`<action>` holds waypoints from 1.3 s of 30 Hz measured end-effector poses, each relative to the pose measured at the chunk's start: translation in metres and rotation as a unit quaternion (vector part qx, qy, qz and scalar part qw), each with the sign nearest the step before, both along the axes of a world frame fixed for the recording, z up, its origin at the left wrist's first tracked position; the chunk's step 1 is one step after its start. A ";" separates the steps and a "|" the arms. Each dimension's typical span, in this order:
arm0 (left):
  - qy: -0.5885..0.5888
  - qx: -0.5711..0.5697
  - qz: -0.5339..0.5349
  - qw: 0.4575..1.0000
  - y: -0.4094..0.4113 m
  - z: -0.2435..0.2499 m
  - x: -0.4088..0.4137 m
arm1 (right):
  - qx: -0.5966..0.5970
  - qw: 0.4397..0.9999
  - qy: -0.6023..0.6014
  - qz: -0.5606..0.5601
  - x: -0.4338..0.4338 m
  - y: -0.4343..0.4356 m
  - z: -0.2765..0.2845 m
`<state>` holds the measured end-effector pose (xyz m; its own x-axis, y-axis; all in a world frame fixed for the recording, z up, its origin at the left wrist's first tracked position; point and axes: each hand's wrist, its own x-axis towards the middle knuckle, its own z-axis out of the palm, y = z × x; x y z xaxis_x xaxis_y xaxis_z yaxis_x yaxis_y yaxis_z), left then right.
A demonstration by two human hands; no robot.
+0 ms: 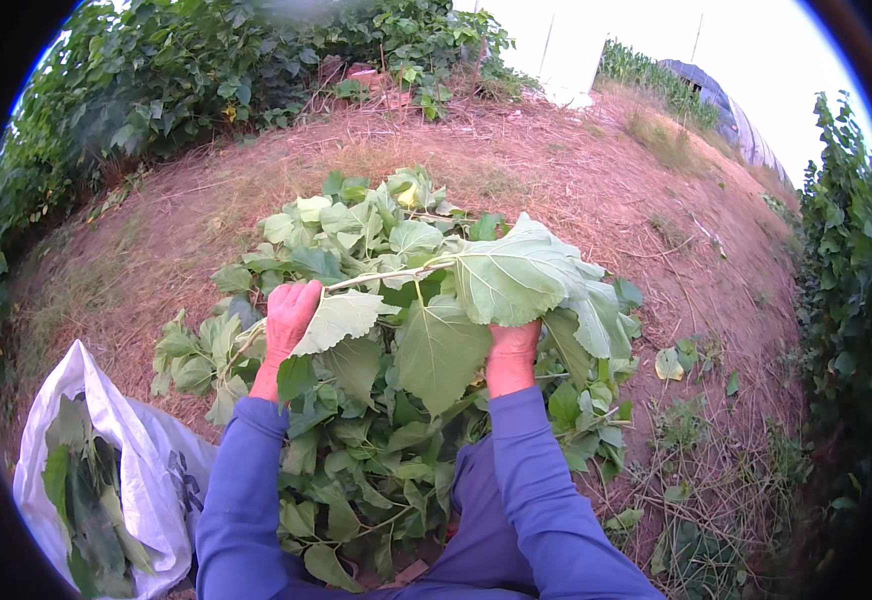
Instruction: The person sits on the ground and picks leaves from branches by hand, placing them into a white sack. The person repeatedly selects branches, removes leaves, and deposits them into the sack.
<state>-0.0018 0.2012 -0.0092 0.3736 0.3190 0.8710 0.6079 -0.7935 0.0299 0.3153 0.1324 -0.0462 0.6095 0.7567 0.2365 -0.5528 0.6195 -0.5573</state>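
My left hand [291,319] is closed around a thin leafy branch [383,277], which runs to the right at a slight upward slant. Broad lobed leaves [515,274] hang from it, their pale veined undersides facing up. Beneath the largest of these is my right hand [513,351]; its fingers are hidden, so their grip does not show. Under and beyond both hands lies a heap of cut leafy branches [376,442], reaching back to my legs.
At the lower left a white woven sack [155,469] gapes, with loose leaves [95,502] inside. Tall leafy plants [181,82] line the left, others [841,300] the right. Dry stalks litter the bare soil [556,161]. Bricks [376,82] and a covered tunnel structure [736,112] stand farther off.
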 end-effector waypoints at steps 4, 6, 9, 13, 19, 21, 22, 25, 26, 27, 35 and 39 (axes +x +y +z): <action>0.057 -0.092 0.015 0.994 -0.010 -0.044 -0.013 | 0.071 0.996 0.035 0.045 0.010 -0.005 0.004; 0.096 -0.141 0.008 0.985 -0.020 -0.056 -0.009 | 0.074 0.997 0.002 0.026 0.017 -0.005 -0.001; 0.072 -0.132 -0.017 0.988 -0.017 -0.079 0.008 | 0.054 0.998 0.045 -0.006 0.023 0.003 -0.015; 0.098 -0.157 -0.040 0.982 -0.013 -0.117 0.026 | 0.074 0.995 -0.059 -0.030 0.022 -0.005 -0.016; 0.151 -0.201 -0.057 0.966 -0.064 -0.125 0.059 | -0.031 0.968 0.221 0.117 0.024 -0.029 -0.039; 0.185 -0.223 -0.049 0.956 -0.073 -0.129 0.058 | -0.050 0.967 0.200 0.152 0.019 -0.032 -0.041; 0.200 -0.232 -0.047 0.951 -0.077 -0.133 0.056 | -0.062 0.970 0.174 0.159 0.013 -0.031 -0.038; 0.265 -0.259 -0.026 0.928 -0.088 -0.149 0.045 | -0.102 0.983 0.030 0.148 -0.014 -0.028 -0.022; 0.290 -0.268 -0.015 0.918 -0.089 -0.155 0.040 | -0.112 0.983 -0.020 0.143 -0.023 -0.028 -0.017; 0.301 -0.316 -0.013 0.899 -0.091 -0.156 0.036 | -0.115 0.981 -0.070 0.138 -0.032 -0.030 -0.013; 0.337 -0.471 -0.023 0.815 -0.117 -0.069 0.019 | -0.056 0.912 -0.401 0.064 -0.074 -0.053 0.023; 0.265 -0.317 -0.095 0.906 -0.148 0.047 0.023 | -0.033 0.892 -0.446 0.057 -0.094 -0.058 0.031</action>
<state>0.0215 0.0535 0.0381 0.7862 0.5783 0.2176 0.5246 -0.8108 0.2595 0.2212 0.0746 -0.0157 0.1193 0.8318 0.5421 0.0729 0.5372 -0.8403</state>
